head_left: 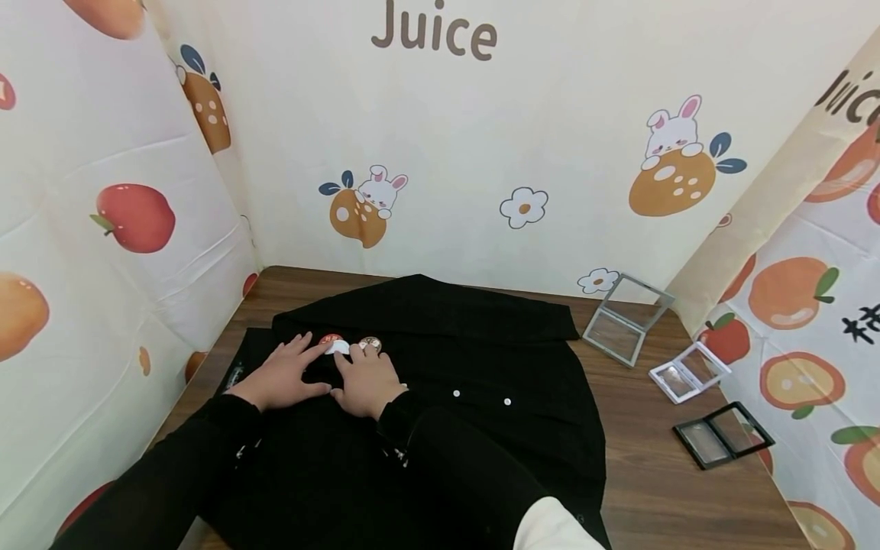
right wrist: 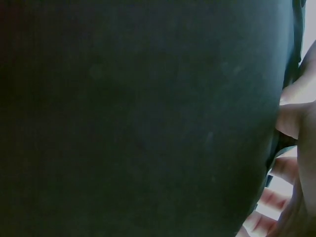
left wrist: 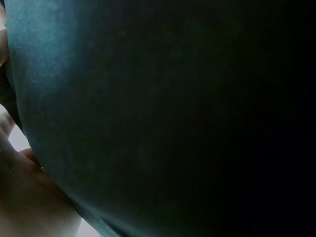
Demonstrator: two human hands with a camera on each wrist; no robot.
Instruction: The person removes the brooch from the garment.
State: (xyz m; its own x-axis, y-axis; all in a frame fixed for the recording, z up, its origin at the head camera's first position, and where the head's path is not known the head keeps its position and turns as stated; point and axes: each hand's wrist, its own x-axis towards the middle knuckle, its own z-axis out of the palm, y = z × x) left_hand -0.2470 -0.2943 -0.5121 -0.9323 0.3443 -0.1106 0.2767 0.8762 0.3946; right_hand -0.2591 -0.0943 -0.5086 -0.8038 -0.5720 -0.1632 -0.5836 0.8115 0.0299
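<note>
A black buttoned shirt point(head_left: 426, 458) lies spread before me, its upper part folded over. On it sit a round red-and-white badge point(head_left: 331, 339) and a round patterned badge point(head_left: 371, 343). My left hand point(head_left: 289, 374) rests on the cloth with fingers extended, its index fingertip at the red-and-white badge. Beside it, my right hand point(head_left: 371, 382) lies with fingertips on the badges' lower edges, partly covering them. Both thumbs point toward each other on the cloth. Dark fabric fills most of both wrist views; left-hand skin point(left wrist: 34, 197) and right-hand fingers point(right wrist: 286, 170) show only at the side.
Three hinged cases with see-through or reflective panels stand open along the right of the wooden table point(head_left: 660, 489): a silver-grey one point(head_left: 624, 325), a white one point(head_left: 687, 374) and a black one point(head_left: 722, 435). White shirt buttons point(head_left: 457, 393) run rightward. Printed curtains point(head_left: 440, 137) enclose the back and sides.
</note>
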